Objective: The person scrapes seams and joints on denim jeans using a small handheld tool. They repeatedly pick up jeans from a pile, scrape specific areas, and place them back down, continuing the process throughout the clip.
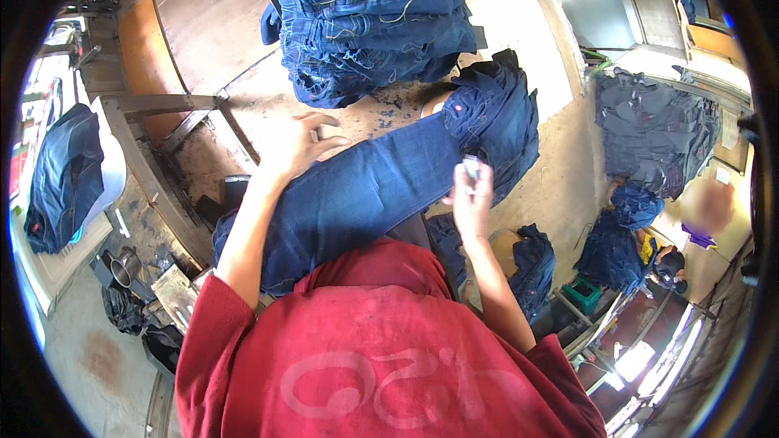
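Observation:
A dark blue pair of jeans lies slantwise across my lap, one leg stretched out flat. My left hand is above the far edge of that leg, its fingers curved and apart with nothing between them. Near the leg's right end, my right hand is closed round a small silvery tool; its exact kind is too small to make out. Beyond the right hand, more bunched denim with a small red tag joins or overlaps the leg; where one ends is unclear.
A tall stack of jeans with loose threads stands ahead. To the right are a pile of dark grey garments, a green crate and another person. A wooden frame stands left, with denim beyond it.

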Motion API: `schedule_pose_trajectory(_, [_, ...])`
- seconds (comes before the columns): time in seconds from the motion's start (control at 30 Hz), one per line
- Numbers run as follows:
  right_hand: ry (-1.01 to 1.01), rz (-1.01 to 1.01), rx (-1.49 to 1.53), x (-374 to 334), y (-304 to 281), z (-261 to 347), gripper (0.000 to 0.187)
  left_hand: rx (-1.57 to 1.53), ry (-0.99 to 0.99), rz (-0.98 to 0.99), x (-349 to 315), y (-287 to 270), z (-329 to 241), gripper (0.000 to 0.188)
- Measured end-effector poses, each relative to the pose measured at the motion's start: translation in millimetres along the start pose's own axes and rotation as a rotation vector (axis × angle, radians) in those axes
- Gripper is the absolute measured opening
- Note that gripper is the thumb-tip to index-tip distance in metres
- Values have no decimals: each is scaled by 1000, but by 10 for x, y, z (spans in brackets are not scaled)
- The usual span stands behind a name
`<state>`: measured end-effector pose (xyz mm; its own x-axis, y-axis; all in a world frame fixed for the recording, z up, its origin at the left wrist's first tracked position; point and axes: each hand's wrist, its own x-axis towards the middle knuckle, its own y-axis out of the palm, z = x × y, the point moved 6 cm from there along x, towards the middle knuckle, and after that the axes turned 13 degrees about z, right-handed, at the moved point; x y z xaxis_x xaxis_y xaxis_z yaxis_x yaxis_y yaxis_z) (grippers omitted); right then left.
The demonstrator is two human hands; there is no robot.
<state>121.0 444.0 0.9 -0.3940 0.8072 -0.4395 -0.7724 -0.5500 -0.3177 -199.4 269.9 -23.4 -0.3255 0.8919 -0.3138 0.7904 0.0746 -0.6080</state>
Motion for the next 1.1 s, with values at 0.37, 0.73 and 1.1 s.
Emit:
schedule_pose_trajectory(0.37, [548, -59, 571, 686, -471, -1178, 48, 210, -186, -291, -1935, -180, 55, 32])
schedule_pose_trajectory(0.73, [246, -230, -234, 1282, -775, -897, 43, 401, 43, -160, -1285, 143, 43, 36])
schedule_pose_trajectory(1.1, [-705, 449, -645, -1265, 2115, 705, 21, -46, 241, 117, -958, -120, 507, 33])
